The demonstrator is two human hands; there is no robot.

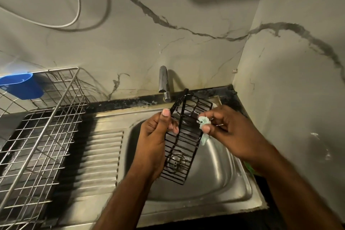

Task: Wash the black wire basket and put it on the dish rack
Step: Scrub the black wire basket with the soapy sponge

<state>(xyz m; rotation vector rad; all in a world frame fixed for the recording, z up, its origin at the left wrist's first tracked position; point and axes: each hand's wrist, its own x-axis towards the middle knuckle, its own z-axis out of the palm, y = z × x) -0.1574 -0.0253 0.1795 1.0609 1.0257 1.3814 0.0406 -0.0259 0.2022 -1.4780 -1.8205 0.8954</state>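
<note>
The black wire basket (183, 136) is held tilted above the bowl of the steel sink (214, 183), its upper end near the tap (164, 84) and its lower end over the drain. The left hand (155, 136) grips the basket along its left edge, thumb up against a black strap at the top and fingers curled round the wires. The right hand (227, 132) pinches a small pale green scrubbing cloth (204, 127) between thumb and fingers, pressed to the basket's right edge (the cloth hangs down below the thumb). Left of the sink, on the ribbed drainboard, stands the metal dish rack (43, 136); a blue plastic cup (22, 85) hangs on its far side. Marbled wall panels stand behind.
</note>
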